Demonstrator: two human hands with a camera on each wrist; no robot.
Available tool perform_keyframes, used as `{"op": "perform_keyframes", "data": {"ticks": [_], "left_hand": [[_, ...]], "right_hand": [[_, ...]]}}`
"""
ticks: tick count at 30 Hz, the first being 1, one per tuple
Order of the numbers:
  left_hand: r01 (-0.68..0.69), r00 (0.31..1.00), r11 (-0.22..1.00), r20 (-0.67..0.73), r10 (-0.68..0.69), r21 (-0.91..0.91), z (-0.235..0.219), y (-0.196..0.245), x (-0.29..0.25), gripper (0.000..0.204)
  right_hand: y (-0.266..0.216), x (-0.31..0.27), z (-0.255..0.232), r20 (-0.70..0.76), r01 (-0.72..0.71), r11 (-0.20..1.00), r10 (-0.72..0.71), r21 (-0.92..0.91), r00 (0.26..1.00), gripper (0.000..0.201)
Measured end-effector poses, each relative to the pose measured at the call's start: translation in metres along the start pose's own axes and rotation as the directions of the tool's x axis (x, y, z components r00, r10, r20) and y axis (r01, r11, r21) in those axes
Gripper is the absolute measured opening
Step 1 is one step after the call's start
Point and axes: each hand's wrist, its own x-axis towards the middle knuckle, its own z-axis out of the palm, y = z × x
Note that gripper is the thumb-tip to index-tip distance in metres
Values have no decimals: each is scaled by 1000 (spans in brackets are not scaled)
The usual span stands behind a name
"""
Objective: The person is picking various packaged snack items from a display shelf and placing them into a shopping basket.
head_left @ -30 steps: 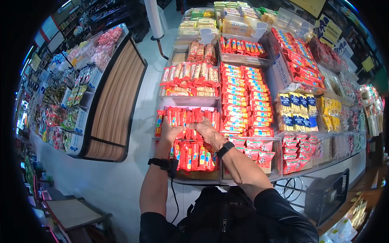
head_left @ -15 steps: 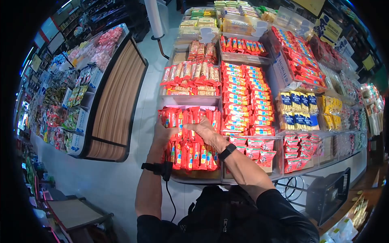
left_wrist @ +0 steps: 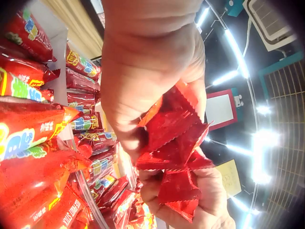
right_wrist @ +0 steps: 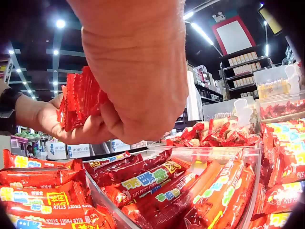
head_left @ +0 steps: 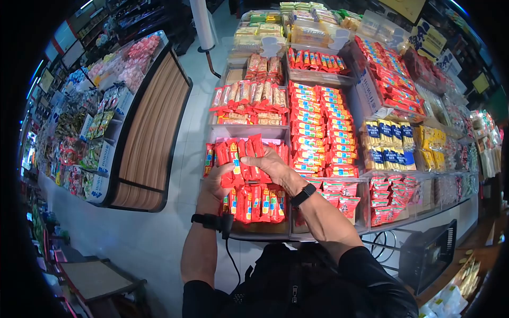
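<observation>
Between my two hands is a bunch of red-wrapped rice fruit sticks (head_left: 236, 158), their crimped wrapper ends (left_wrist: 174, 124) facing back toward me. My left hand (head_left: 213, 183) grips the bunch from its left side. From the right, my right hand (head_left: 271, 165) clasps the same bunch, its thumb laid across the wrappers. The right wrist view shows the bunch (right_wrist: 78, 100) raised above the bin. Below my hands, a row of similar sticks (head_left: 257, 204) lies in the near compartment. More sticks (right_wrist: 157, 186) lie in the compartment beneath the right wrist.
Clear dividers (head_left: 289, 212) split the display into compartments. Right of my hands are stacked columns of red sticks (head_left: 307, 127) and small red-and-white packets (head_left: 347, 205). Brown-and-red packets (head_left: 249, 95) lie beyond. A wood-sided candy stand (head_left: 151, 127) is across the aisle at left.
Earlier both hands were down among the sticks in the far row. Now they have gathered a bunch, which is lifted and drawn slightly toward me.
</observation>
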Motion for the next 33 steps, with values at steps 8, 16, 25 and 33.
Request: {"op": "perform_keyframes", "data": {"ticks": [8,16,25,33], "left_hand": [[-145,981,987,120,153,-75,35,-3,-11,61],[-106,992,994,-72,104,-33,10,-14,9,42],[-46,996,999,-73,46,-3,-13,-28,19,40],[-74,994,995,-81,79,65,10,-21,11,42]], "right_hand": [[-17,-9,11,18,93,994,-93,-61,996,52],[0,0,2,-178,239,926,-299,-294,938,44],[23,5,-18,-171,250,540,-611,-803,773,55],[6,-9,-7,-174,112,886,-210,-450,962,51]]}}
